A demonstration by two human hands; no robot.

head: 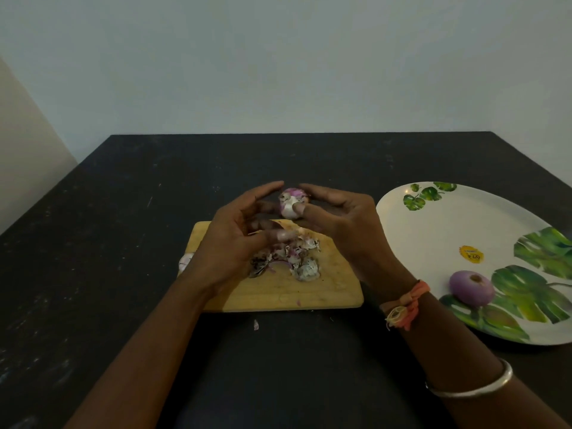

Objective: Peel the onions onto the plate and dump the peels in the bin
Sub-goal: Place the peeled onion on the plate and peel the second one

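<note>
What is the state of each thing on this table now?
Held onion: partly peeled, gripped by right hand.
Left hand: curved beside that onion, grip unclear.
Plate onion: peeled, lying on plate.
Peels: piled on cutting board.

Your held onion (291, 207) is purple on top and white below, with dark flecks. The peeled onion (471, 288) is a smooth pale lilac with a brownish spot at its end. Your plate (448, 230) is white, printed with green and yellow-green leaves, and carries a yellow sticker (471, 254). The peels (284, 258) mix white, purple and dark brown speckles on a light yellow-tan wooden board (278, 294). The tabletop (123, 212) is black with faint pale scuffs. You wear an orange thread band (408, 305) and a silver bangle (473, 385).
</note>
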